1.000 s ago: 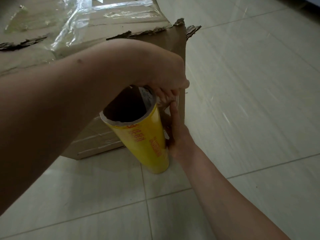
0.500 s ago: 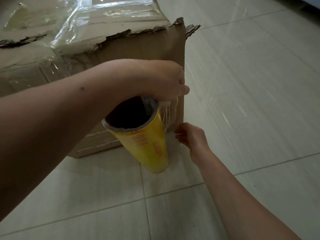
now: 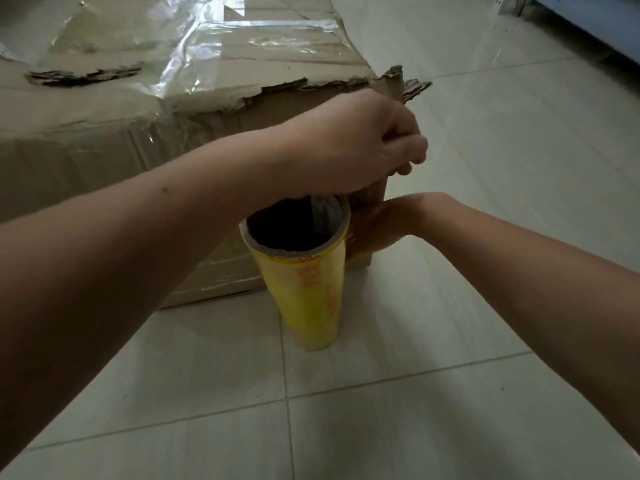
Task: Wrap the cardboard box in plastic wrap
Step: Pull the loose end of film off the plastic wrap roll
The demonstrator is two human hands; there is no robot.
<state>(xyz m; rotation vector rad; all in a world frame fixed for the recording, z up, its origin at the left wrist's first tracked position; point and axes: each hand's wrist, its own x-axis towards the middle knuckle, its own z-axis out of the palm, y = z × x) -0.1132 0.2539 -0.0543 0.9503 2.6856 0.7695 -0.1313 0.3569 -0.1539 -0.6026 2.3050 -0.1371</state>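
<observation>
A large cardboard box (image 3: 104,150) fills the far left of the scene on a pale tiled floor (image 3: 450,410). Its upper edges are torn and ragged, and clear plastic wrap (image 3: 194,46) lies wrinkled and shiny across its top. Just in front of the box's near right corner stands a yellow roll (image 3: 308,299) of wrap with red print. It is upright on the tiles, tilted slightly, with the dark hollow of its core open to the camera. The left hand (image 3: 363,143) reaches in from the left and hovers above the roll at that corner. Its fingers are curled tight with the thumb against the forefinger, but whether film is pinched between them cannot be told. The right hand (image 3: 381,226) comes in from the right and lies flat against the box's near face just right of the roll's rim — fingers straight as far as they show, their tips hidden behind the roll.
</observation>
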